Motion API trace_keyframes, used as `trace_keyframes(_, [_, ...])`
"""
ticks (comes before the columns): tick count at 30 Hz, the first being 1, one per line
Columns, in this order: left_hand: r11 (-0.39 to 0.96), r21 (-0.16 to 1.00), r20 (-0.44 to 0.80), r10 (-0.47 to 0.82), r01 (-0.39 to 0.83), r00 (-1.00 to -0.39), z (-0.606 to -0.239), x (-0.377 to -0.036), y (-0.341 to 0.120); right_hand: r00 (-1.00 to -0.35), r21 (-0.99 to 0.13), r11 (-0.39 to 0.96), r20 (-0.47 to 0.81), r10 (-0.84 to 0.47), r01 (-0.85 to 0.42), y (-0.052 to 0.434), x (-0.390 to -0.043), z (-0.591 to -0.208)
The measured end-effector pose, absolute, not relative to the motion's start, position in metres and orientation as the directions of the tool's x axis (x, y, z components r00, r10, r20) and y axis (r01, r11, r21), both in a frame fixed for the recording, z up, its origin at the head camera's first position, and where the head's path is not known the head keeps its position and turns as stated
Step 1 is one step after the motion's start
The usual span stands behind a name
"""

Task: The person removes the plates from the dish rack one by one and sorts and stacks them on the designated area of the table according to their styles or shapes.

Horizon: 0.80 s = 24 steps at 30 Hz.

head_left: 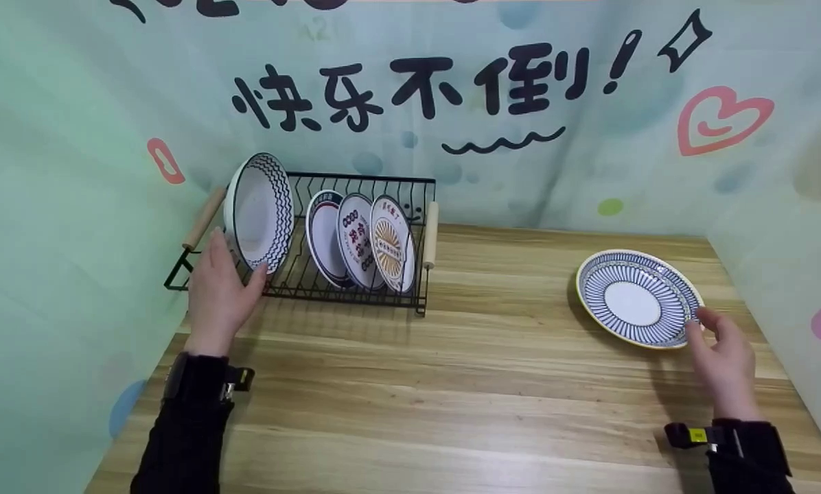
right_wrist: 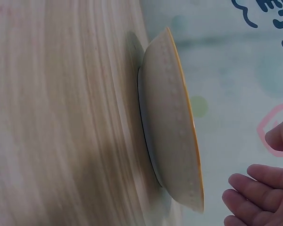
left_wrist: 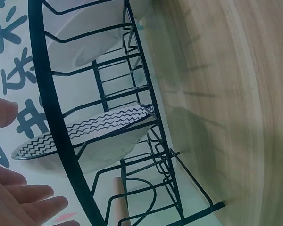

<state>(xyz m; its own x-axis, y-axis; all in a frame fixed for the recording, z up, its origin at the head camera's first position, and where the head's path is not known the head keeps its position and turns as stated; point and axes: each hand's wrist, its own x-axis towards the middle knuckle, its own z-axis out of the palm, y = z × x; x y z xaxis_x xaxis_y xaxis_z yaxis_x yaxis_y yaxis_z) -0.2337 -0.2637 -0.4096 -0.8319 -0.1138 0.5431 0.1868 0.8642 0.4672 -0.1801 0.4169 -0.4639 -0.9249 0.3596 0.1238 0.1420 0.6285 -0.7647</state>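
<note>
Head view, left hand: fingers straight, resting against the lower rim of the zigzag-rimmed bowl, not curled round it.
Head view, zigzag-rimmed bowl: standing on edge at the left end of the black wire rack, leaning slightly left.
Head view, rack: at the back left of the wooden surface, with wooden handles at both ends and three smaller plates upright to the right of the bowl.
Head view, right hand: fingers loosely spread, fingertips just at the near right rim of the striped plate; touching or not, cannot tell.
Head view, striped plate: lying flat at the right of the surface, well apart from the rack.
Left wrist view: zigzag bowl seated between black rack wires; fingers straight, just beside the rack frame.
Right wrist view: striped plate seen from its side, yellow-edged, on the surface; fingers relaxed, just beside the rim with a small gap showing.
</note>
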Motion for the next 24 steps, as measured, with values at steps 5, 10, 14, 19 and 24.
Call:
trace_keyframes(5, [0.864, 0.476, 0.520, -0.125, 0.165, -0.845, -0.408, -0.237, -0.265, -0.932, -0.747, 0.659, 0.169, 0.320, 0.091, 0.413, -0.179, -0.465])
trace_keyframes(10, [0.864, 0.476, 0.517, -0.126, 0.162, -0.847, -0.406, -0.240, -0.266, -0.932, -0.711, 0.703, 0.246, 0.268, 0.015, 0.407, -0.179, -0.466])
trace_keyframes(14, [0.861, 0.477, 0.522, -0.119, 0.174, -0.844, -0.404, -0.243, -0.266, -0.927, -0.689, 0.724, 0.290, 0.237, -0.031, 0.403, -0.180, -0.465])
trace_keyframes(19, [0.858, 0.487, 0.503, -0.125, 0.161, -0.855, -0.401, -0.247, -0.266, -0.923, -0.674, 0.734, 0.328, 0.199, -0.081, 0.398, -0.182, -0.465])
trace_keyframes(24, [0.871, 0.471, 0.491, -0.126, 0.141, -0.862, -0.398, -0.252, -0.268, -0.921, -0.644, 0.752, 0.363, 0.141, -0.139, 0.392, -0.183, -0.466])
